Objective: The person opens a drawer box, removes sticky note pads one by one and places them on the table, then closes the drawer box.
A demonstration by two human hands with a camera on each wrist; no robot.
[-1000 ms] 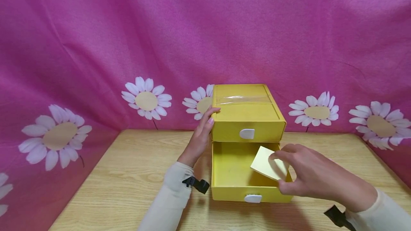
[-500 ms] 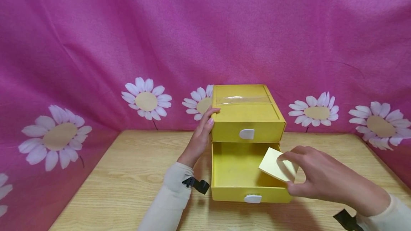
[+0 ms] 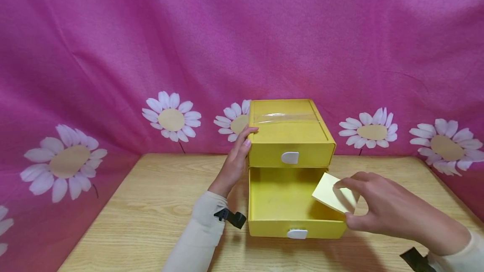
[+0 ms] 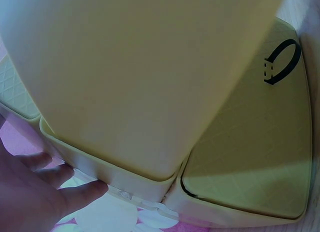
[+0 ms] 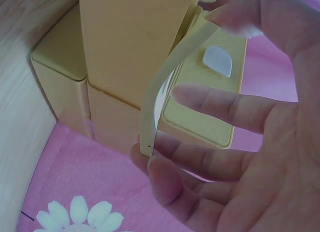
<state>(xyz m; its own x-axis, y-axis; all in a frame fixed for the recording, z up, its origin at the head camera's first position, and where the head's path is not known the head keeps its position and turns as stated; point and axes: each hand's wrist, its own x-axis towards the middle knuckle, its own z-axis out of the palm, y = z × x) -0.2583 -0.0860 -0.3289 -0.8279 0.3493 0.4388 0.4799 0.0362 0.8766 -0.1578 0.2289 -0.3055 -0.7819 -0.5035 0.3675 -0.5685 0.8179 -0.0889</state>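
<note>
A yellow two-drawer box (image 3: pixel 291 131) stands on the table, its upper drawer (image 3: pixel 268 154) pushed in and its lower drawer (image 3: pixel 277 200) pulled far out. My left hand (image 3: pixel 234 165) rests against the box's upper left side, with straight fingers (image 4: pixel 85 194) on its edge in the left wrist view. My right hand (image 3: pixel 393 213) holds a pale yellow pad of sticky notes (image 3: pixel 332 192) between thumb and fingertips, tilted over the lower drawer's right side. In the right wrist view the pad (image 5: pixel 155 94) bends in a curve, seen edge-on.
The wooden table (image 3: pixel 151 213) extends on both sides of the box. Behind it hangs a pink cloth (image 3: pixel 242 45) printed with white daisies. White tabs (image 3: pixel 290 157) serve as pulls on both drawers, and clear tape (image 3: pixel 281 116) crosses the top of the box.
My right hand has moved steadily to the right with the sticky notes, from over the middle right of the lower drawer to its right edge. The left hand and the box stay put.
</note>
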